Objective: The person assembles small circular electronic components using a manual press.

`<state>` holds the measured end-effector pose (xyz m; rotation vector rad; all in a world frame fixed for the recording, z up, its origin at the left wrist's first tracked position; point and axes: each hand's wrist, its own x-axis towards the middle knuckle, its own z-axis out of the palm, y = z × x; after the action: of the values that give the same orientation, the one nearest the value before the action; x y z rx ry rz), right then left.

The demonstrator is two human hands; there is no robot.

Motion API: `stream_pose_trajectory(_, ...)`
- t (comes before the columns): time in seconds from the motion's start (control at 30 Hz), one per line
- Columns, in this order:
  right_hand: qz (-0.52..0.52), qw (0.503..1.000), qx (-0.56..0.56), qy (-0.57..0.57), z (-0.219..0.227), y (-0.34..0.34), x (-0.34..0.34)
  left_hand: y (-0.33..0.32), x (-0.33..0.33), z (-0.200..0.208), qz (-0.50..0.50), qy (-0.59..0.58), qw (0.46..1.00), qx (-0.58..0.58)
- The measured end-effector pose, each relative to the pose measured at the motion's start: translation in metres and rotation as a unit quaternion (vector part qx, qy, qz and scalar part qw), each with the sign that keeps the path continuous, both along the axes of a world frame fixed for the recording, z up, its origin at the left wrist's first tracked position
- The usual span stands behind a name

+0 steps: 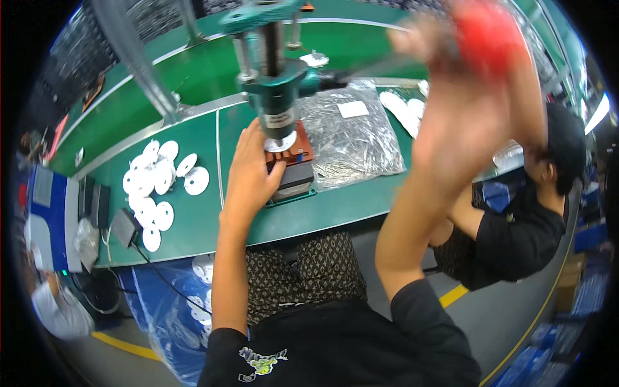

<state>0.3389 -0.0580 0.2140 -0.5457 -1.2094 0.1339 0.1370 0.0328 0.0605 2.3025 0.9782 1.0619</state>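
Observation:
Under the green press [278, 97], a white disc [288, 143] lies on a red-brown fixture [302, 147]. My left hand [250, 169] rests against the fixture's left side, fingers stretched forward and thumb reaching across its near edge. The press head stands right over the disc. My right hand [445, 103] is raised at the upper right, smeared by motion, near the end of the press's dark lever [374, 67]. Its fingers cannot be made out. A blurred red shape [490, 40] shows beside it.
A heap of white discs [151, 174] and a black power adapter [126, 227] lie on the green table at left. Right of the press is a clear bag of metal parts [348, 138]. A co-worker [516, 238] sits close at right. A blue plastic bag [164, 303] holds more discs below.

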Motion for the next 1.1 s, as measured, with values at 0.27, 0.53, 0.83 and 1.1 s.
stream_pose_trajectory(0.27, 0.094, 0.983, 0.138, 0.081, -0.099, -0.030, -0.038, 0.005, 0.015, -0.015, 0.031, -0.037, 0.997, 0.062)
stream_pose_trajectory(0.53, -0.051, 0.999, 0.012, -0.004, -0.031, 0.012, -0.034, -0.013, 0.005, -0.019, 0.087, -0.060, 0.958, 0.267)
stream_pose_trajectory(0.83, -0.113, 0.934, -0.174, -0.290, -0.223, -0.051, -0.056, -0.120, -0.015, -0.044, -0.028, -0.281, 0.914, -0.291)
stream_pose_trajectory(1.1, -0.429, 0.833, -0.348, 0.003, -0.201, -0.048, 0.115, -0.008, -0.083, -0.033, 0.252, 0.049, 0.959, 0.123)
